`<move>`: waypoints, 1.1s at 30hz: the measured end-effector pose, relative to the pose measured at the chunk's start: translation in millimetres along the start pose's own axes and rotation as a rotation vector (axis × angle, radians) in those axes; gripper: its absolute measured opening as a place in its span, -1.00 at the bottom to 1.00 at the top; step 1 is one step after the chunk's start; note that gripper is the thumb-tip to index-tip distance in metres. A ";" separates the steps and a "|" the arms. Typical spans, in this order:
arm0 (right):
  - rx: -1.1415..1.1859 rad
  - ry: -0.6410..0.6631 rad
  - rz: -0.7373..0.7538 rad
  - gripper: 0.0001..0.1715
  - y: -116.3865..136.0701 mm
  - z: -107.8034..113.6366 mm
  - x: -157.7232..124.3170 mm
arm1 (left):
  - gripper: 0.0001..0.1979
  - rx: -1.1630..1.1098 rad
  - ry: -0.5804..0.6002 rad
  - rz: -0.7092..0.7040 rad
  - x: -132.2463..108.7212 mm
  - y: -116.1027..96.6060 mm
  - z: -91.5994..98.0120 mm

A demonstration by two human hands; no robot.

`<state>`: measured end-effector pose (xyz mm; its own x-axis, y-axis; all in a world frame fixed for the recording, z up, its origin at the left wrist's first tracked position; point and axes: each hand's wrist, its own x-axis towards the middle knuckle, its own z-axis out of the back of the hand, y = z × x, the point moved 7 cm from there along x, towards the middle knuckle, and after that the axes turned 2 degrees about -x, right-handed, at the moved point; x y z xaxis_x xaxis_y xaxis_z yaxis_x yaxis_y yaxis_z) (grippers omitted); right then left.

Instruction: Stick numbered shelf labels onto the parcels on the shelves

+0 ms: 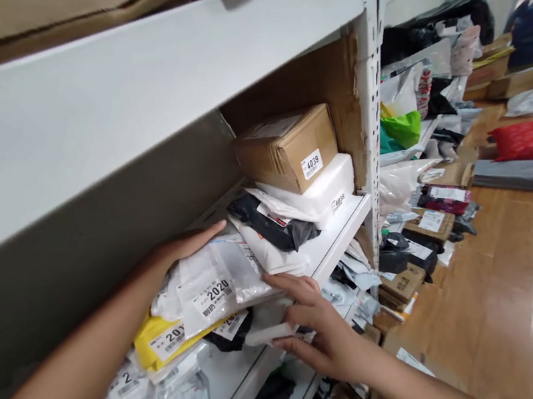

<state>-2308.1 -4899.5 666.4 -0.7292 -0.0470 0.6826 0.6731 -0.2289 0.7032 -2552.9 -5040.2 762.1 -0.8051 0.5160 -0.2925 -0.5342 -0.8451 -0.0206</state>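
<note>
A clear-white plastic mailer (236, 265) labelled 2020 lies on top of a pile on the shelf. My left hand (195, 243) rests along its back edge, fingers stretched out. At its front right corner, the index finger of my right hand (319, 326) touches the mailer. Between the thumb and other fingers of that hand is a small white flat piece (268, 335), whose kind I cannot make out. Under the mailer lie a yellow mailer (150, 339) and a black one (228, 340), both with number labels.
On the shelf's right stand a brown carton (289, 149) marked 4039, a white box (344, 177) marked 4038 and a black mailer (275, 225). The white shelf beam (154, 96) runs overhead. A perforated post (371, 109) rises at right, with parcels and wooden floor (525, 266) beyond.
</note>
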 end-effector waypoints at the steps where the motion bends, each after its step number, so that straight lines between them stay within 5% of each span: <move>1: 0.022 0.010 -0.007 -0.86 -1.4 0.5 -0.6 | -0.26 -0.037 0.024 -0.062 -1.5 -9.3 -1.3; 5: 0.181 0.004 -0.039 -0.87 -8.2 -0.1 -3.3 | -0.46 -0.129 0.137 -0.331 -11.3 -42.4 -9.6; 10: 0.318 -0.056 -0.044 -0.87 -15.1 5.2 0.4 | -0.55 -0.027 0.113 -0.406 -17.4 -41.0 -17.6; 33: 0.660 -0.235 -0.084 -0.77 -35.0 20.7 6.9 | -0.56 0.112 0.054 -0.403 -17.2 -35.9 -24.0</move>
<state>-2334.1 -4871.7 650.6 -0.7862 0.1731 0.5933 0.6041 0.4181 0.6785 -2513.7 -5022.0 744.9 -0.5129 0.7919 -0.3315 -0.8308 -0.5551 -0.0406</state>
